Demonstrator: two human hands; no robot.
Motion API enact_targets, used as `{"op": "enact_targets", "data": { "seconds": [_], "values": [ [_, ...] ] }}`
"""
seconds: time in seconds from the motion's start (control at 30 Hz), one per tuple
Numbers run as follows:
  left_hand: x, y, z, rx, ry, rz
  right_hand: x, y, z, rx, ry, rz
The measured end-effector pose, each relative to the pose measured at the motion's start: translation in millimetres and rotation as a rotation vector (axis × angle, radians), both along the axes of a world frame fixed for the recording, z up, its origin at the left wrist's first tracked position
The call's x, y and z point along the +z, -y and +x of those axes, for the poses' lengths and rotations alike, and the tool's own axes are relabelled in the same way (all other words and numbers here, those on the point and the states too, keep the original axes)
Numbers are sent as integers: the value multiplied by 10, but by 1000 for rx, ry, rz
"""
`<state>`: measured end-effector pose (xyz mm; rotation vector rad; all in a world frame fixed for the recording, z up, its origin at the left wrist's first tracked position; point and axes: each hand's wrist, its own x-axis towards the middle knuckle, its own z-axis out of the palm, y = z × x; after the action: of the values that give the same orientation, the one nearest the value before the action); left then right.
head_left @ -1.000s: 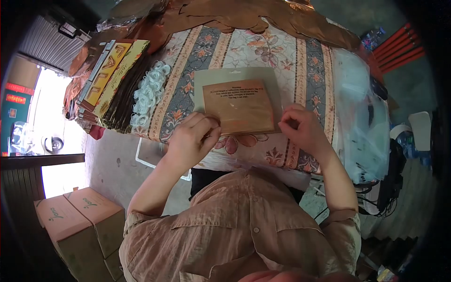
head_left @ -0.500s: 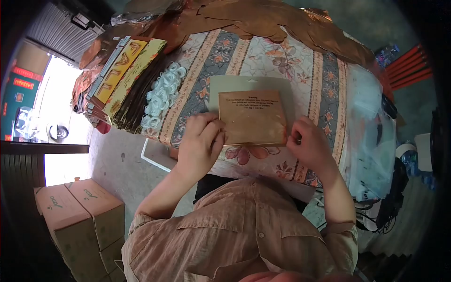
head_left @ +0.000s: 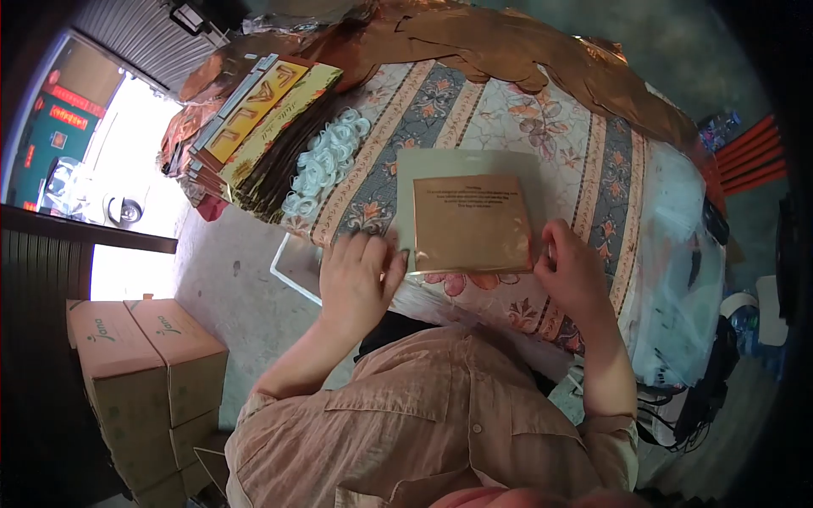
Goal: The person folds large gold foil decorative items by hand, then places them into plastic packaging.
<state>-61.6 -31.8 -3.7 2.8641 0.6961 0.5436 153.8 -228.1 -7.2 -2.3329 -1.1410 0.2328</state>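
Observation:
In front of me on the table lies a flat clear plastic bag (head_left: 472,229) with a printed warning. Inside it are a pale backing card (head_left: 405,182) and a folded gold-brown sheet. My left hand (head_left: 357,267) rests at the bag's lower left corner, fingers stretched and thumb apart, the thumb by the corner. At the lower right edge my right hand (head_left: 572,262) is closed, with thumb and forefinger pinched on the bag's edge. Its other fingers curl under, partly hidden.
A stack of printed "FALL" cards (head_left: 262,110) stands at the left, beside a pile of white rings (head_left: 329,161). Brown foil sheets (head_left: 474,42) lie along the far edge. Clear plastic bags (head_left: 673,271) cover the right side. Cardboard boxes (head_left: 127,339) stand on the floor.
The view has shifted, so the whole table appears further right and lower. My left hand's fingers have straightened somewhat, and my right hand stays at the right edge.

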Motion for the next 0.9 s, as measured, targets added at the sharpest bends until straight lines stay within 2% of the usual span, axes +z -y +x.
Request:
{"op": "enact_targets", "data": {
  "seconds": [0.07,0.17,0.2,0.27,0.3,0.37,0.43,0.47,0.53,0.57,0.63,0.67,0.73,0.8,0.83,0.9],
  "values": [
    [-8,64,-85,-16,71,1,-4,16,0,5,23,10],
    [-11,119,-248,9,-28,-338,-14,33,-14,52,46,25],
    [-51,125,-285,15,-24,-332,-12,38,-14,62,30,26],
    [-185,135,-325,62,163,-958,1,41,-8,72,22,32],
    [-264,151,-342,55,167,-953,8,44,-6,72,-18,19],
    [-364,172,-373,-11,385,-1156,-40,45,6,59,-59,17],
    [-286,179,-387,-26,403,-1143,-146,23,16,97,125,286],
    [-248,172,-396,-32,428,-1136,-145,24,13,84,123,295],
    [-226,121,-395,-49,439,-1091,-116,12,29,116,-254,465],
    [-225,98,-401,-53,458,-1058,-113,26,35,107,-251,474],
    [-220,36,-356,-73,503,-1032,-92,62,85,77,-762,466],
    [-217,-4,-332,-76,552,-1011,-66,62,139,73,-753,476],
    [-224,-119,-303,-117,526,-920,-26,54,220,92,-802,295],
    [-248,-177,-265,-156,507,-786,-44,54,183,114,-789,378],
    [-240,-170,-254,-152,511,-786,-68,42,157,138,-783,461],
    [-178,-121,-184,-182,664,-1022,-135,53,188,163,-824,508]
  ]
}}
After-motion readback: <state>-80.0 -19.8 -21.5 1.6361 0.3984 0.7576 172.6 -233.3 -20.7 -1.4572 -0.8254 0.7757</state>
